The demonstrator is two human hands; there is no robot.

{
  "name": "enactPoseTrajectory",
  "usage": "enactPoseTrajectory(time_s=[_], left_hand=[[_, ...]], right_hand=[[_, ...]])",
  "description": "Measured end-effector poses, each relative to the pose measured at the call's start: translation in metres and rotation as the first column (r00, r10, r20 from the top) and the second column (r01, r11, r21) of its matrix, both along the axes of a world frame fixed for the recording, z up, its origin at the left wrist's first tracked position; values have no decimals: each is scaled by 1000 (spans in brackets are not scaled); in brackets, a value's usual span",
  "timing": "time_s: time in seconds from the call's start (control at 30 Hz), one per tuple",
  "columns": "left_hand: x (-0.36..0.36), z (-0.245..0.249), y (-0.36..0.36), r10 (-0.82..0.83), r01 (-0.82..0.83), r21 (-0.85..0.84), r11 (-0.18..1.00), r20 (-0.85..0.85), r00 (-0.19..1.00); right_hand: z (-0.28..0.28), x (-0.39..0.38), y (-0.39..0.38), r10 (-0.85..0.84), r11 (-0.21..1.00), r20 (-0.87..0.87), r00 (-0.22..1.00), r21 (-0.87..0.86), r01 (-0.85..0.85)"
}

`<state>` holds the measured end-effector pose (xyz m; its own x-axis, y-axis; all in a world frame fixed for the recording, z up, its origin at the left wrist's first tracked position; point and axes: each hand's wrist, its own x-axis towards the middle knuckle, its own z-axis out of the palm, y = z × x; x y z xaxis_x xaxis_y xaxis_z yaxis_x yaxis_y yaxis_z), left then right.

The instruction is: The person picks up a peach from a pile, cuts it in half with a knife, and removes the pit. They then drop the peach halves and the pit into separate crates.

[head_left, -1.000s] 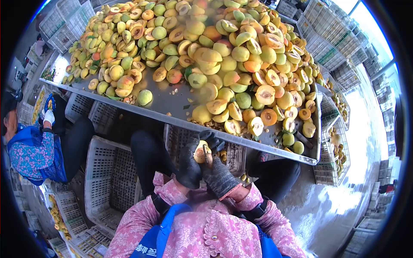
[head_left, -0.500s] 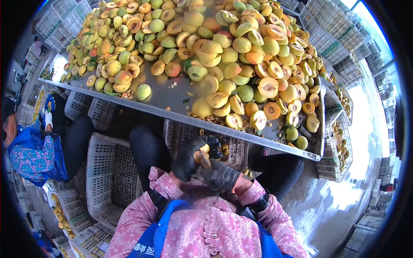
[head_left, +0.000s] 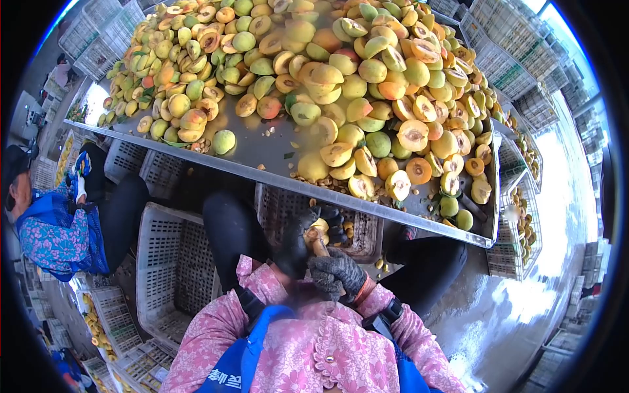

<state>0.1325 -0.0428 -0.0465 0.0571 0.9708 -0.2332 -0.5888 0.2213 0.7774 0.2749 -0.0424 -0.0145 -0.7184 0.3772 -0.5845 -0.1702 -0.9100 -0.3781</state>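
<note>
My left hand, in a black glove, is closed around a yellow peach half above the crate between my knees. In a grey knitted glove, my right hand grips a tool with a brown wooden handle. The tool's far end meets the peach half, and its tip is hidden. Beyond both hands, many halved peaches lie heaped on a metal table, several with their stones showing.
The table's raised metal edge runs just beyond my hands. Below it sits a crate with fruit pieces; another plastic crate stands left of my legs. A co-worker sits at far left. Crates of fruit stand at right.
My right hand has turned and drawn back slightly toward me, so more of the wooden handle shows. The left hand still holds the peach half. The whole view has shifted a little.
</note>
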Motion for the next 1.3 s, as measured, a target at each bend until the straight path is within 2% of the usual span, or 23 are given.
enactPoseTrajectory(time_s=[0.07, 0.13, 0.23, 0.3, 0.37, 0.4, 0.43, 0.47, 0.5, 0.53, 0.57, 0.6, 0.63, 0.67, 0.73, 0.77, 0.87, 0.9, 1.03, 1.1, 1.17, 1.27, 1.3], left_hand=[[4, -9, 0, 43, -42, -19, 999, 63, 997], [6, -11, 6, 94, -89, 43, 995, -130, 987], [-5, -15, 3, 41, 9, 116, 993, -422, 906], [-25, -14, 4, 81, -18, 140, 990, -455, 887], [-42, 44, 4, 207, -207, -36, 978, -5, 978], [-65, 51, -4, 248, -243, 59, 968, -107, 963], [-73, 57, -10, 451, -436, 123, 891, -138, 882], [-109, 61, -17, 479, -294, 379, 877, -665, 573], [-126, 81, -26, 528, -342, 403, 849, -667, 526], [-135, 91, -35, 534, -283, 471, 835, -818, 214], [-167, 74, -45, 534, -572, 102, 814, -520, 667], [-186, 69, -53, 334, -556, 10, 831, -808, 485], [-217, 43, -67, 155, -388, 109, 915, -984, 89], [-237, 21, -74, 33, -185, 107, 977, -931, -363], [-186, 69, -40, 229, -324, 217, 921, -973, -2], [-157, 90, -16, 334, -400, 244, 883, -927, 172], [-100, 109, 47, 371, 49, 377, 925, -924, 92], [-79, 108, 74, 267, -11, 277, 961, -912, 312], [-12, 75, 149, 86, 195, 73, 978, -995, -58], [-1, 71, 159, 47, 205, 36, 978, -998, -47], [0, 76, 160, -30, 193, -12, 981, -995, 93], [-13, 59, 149, 209, 168, 280, 945, -915, 346], [-15, 54, 143, 445, 179, 489, 854, -864, 235]], right_hand=[[0, 3, -1, -13, 1000, -10, 1000, 11, 13], [4, 6, 0, -17, 1000, -31, 999, -20, 16], [11, 15, -3, 8, 977, -9, 1000, 211, -6], [7, 24, 5, -31, 987, -64, 997, 157, 41], [-6, 32, 14, -36, 998, -91, 995, 57, 42], [-46, 32, 15, 69, 854, 88, 994, 509, -104], [-105, 31, 15, 72, 505, 286, 956, 816, -282], [-118, 23, 16, 13, 277, 556, 831, 797, -538], [-131, 15, 18, -95, 54, 764, 638, 644, -763], [-117, 19, 21, 16, 31, 813, 583, 582, -813], [-98, 25, 24, 125, -1, 849, 514, 518, -855], [-89, 28, 29, 227, -44, 872, 434, 454, -890], [-97, 27, 24, 119, 162, 907, 403, 383, -909], [-106, 30, 21, 129, 174, 904, 408, 384, -907], [-118, 41, 17, 154, 200, 899, 411, 379, -904], [-74, 36, 25, 172, 192, 904, 392, 359, -913], [-104, 38, 26, 169, 129, 887, 429, 412, -902], [-104, 40, 26, 139, 158, 876, 463, 442, -883], [-76, 54, 22, -5, 228, 819, 574, 560, -796], [-68, 62, 18, -168, 211, 709, 685, 705, -677], [-61, 70, 17, -72, 466, 733, 676, 624, -627], [6, 71, 20, -5, 777, 598, 802, 506, -373], [30, 69, 22, -51, 830, 488, 871, 506, -235]])
